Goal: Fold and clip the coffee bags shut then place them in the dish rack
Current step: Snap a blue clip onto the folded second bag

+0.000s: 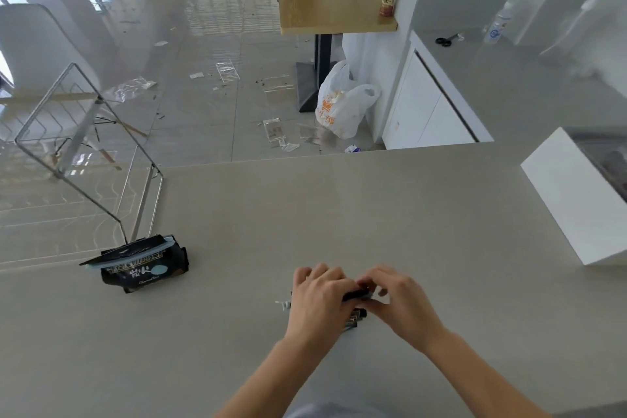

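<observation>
A black coffee bag (354, 314) lies on the grey counter, mostly hidden under my hands. My left hand (317, 297) presses on its left part and my right hand (395, 299) pinches its folded top edge. A pale blue clip (283, 304) pokes out left of my left hand. A second black coffee bag (144, 270) with a pale blue clip across its folded top sits at the foot of the wire dish rack (81, 132) on the counter's left edge.
A white box (573, 200) stands at the counter's right. Beyond the counter edge lie the littered floor, a plastic shopping bag (342, 102) and a wooden table (325, 0) with a bottle. Scissors (446, 40) rest on the far right counter.
</observation>
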